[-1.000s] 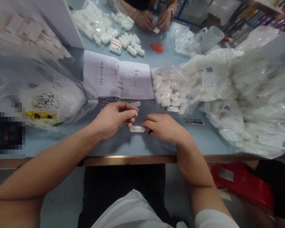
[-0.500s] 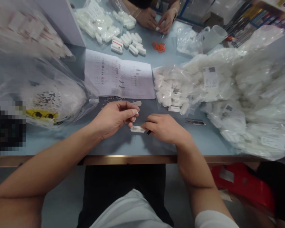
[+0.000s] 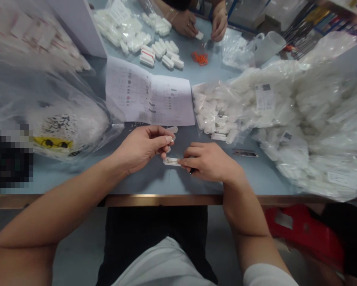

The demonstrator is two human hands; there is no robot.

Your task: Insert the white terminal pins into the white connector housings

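My left hand (image 3: 145, 147) is closed, thumb and forefinger pinched on a small white piece (image 3: 171, 142). A white connector housing (image 3: 171, 161) with a row of brass-coloured contacts lies on the table just below those fingertips. At its right end are the fingertips of my right hand (image 3: 204, 161), which is curled round a slim black tool (image 3: 192, 171); only a short dark end of it shows, so its kind is unclear. Another white part (image 3: 172, 129) lies behind my left fingers, partly covered by them.
A creased printed sheet (image 3: 150, 95) lies ahead. Bags of white parts (image 3: 217, 109) stand to the right, near small snips (image 3: 245, 153). At left is a clear bag (image 3: 68, 123). Across the table, another person's hands (image 3: 186, 24) hold a white part beside orange pieces (image 3: 199, 58).
My right hand has shifted slightly right, and the black tool's end has moved with it. My left hand stays put. The other person's hands have moved apart.
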